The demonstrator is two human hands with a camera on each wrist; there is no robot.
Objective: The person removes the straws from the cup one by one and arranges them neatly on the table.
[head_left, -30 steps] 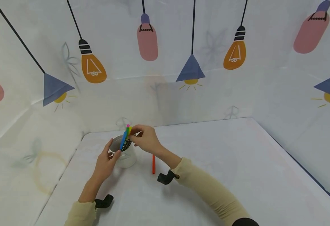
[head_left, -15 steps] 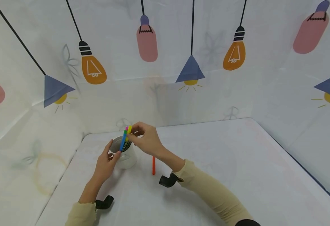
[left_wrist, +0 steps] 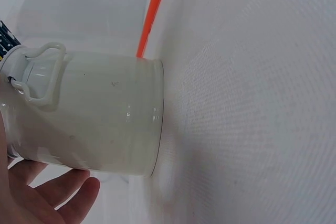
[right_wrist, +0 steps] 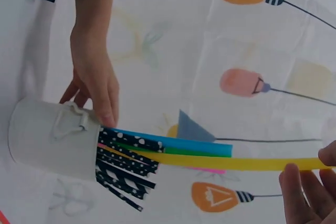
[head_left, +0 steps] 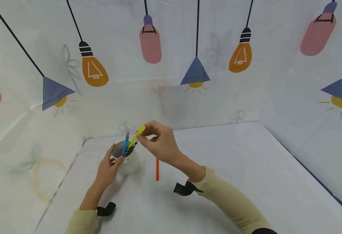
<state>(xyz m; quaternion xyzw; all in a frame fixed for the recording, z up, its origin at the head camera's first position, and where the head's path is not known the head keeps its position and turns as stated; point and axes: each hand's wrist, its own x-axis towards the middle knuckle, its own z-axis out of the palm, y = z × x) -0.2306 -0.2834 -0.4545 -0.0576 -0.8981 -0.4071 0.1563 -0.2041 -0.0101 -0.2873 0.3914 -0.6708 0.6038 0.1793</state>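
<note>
My left hand (head_left: pixel 107 169) holds the white pot (head_left: pixel 130 166) at its rim, thumb on the near side and fingers around the far side. The pot stands upright, with a wire clasp on its wall. Pinched in my right hand (head_left: pixel 162 143) is the upper end of a long yellow straw-like stick (right_wrist: pixel 252 163), which slants out of the pot's mouth. A blue stick (right_wrist: pixel 194 144), a green stick (right_wrist: pixel 212 152) and a pink stick (right_wrist: pixel 218 171) lean in the pot beside several shorter black-and-white patterned sticks (right_wrist: pixel 131 139).
A red stick (head_left: pixel 157 170) lies on the white tabletop (head_left: pixel 217 156) just right of the pot. Behind the table rises a pale wall sheet (head_left: pixel 171 100) printed with hanging lamps. A black wrist mount (head_left: pixel 184 189) juts from the right sleeve.
My right hand has moved right and slightly up, drawing the yellow stick's top away from the blue, green and pink ones. The left hand and the pot stay in place.
</note>
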